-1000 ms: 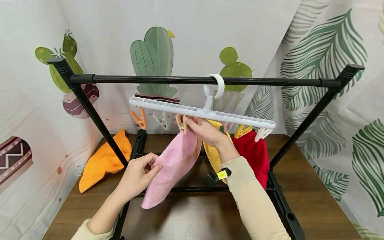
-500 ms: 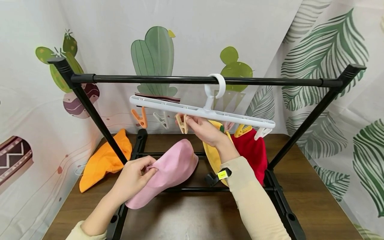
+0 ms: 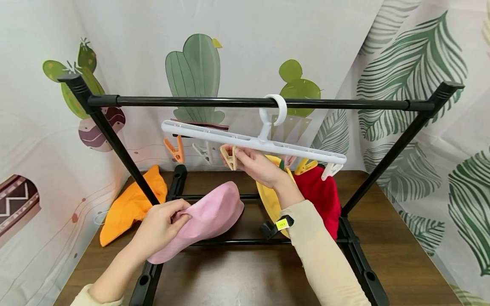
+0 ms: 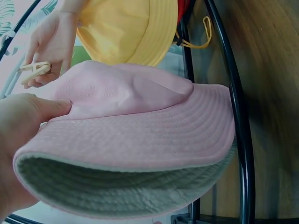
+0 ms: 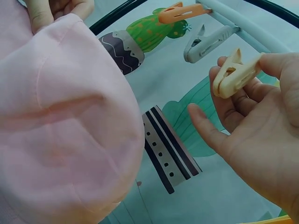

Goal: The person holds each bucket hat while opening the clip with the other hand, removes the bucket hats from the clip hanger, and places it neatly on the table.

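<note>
My left hand pinches a pink bucket hat between thumb and fingers, below the left half of a white hanger. In the left wrist view the brim faces the camera and its underside looks greyish green. My right hand pinches a cream clothespin that hangs from the hanger's middle; the right wrist view shows nothing between that clothespin's tips. The hat is apart from the clothespin. Left of it hang an orange clothespin and a white clothespin.
A yellow hat and a red hat hang from the hanger's right half, a yellow clothespin above the red one. An orange hat lies at the left on the wooden table. The black rack frames the space.
The pink hat has come out of the cream clothespin. My left hand has drawn it down and to the left. My right hand stays at the clothespin.
</note>
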Demonstrator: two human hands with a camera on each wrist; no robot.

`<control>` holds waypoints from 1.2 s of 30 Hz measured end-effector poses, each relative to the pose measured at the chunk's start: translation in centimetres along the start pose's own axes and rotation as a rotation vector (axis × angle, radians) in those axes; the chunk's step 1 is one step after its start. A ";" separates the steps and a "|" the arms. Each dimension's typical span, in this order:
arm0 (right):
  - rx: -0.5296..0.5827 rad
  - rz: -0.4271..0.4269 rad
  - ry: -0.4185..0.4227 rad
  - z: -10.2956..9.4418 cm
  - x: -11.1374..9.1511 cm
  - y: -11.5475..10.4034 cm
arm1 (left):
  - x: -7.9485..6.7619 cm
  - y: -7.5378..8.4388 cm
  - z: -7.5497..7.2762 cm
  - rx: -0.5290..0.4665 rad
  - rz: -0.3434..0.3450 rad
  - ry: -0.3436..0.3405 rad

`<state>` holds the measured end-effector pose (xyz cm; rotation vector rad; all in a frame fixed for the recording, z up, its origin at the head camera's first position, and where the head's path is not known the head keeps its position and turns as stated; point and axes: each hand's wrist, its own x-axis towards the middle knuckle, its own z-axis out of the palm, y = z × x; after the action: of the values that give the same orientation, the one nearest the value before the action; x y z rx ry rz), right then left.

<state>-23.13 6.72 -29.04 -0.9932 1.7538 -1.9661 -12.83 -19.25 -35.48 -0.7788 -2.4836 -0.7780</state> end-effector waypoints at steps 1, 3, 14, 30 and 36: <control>0.002 0.001 0.004 0.1 0.0 0.0 | 0.0 0.0 -0.1 0.002 0.001 0.002; 0.003 0.000 0.008 0.1 0.0 -0.1 | -0.1 0.0 -0.2 0.014 -0.001 0.003; 0.029 -0.001 0.062 0.3 0.2 -0.1 | -0.2 0.1 -1.5 0.073 0.033 0.020; -0.014 0.000 0.120 0.5 0.2 0.3 | -0.8 -0.3 -3.9 0.124 0.100 0.082; -0.107 0.020 0.189 1.0 0.2 0.1 | -1.3 -0.4 -5.1 0.158 0.099 0.104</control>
<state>-22.58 5.87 -29.07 -0.8427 1.9799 -2.0299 -11.02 -23.20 -32.44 -0.7775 -2.3606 -0.5652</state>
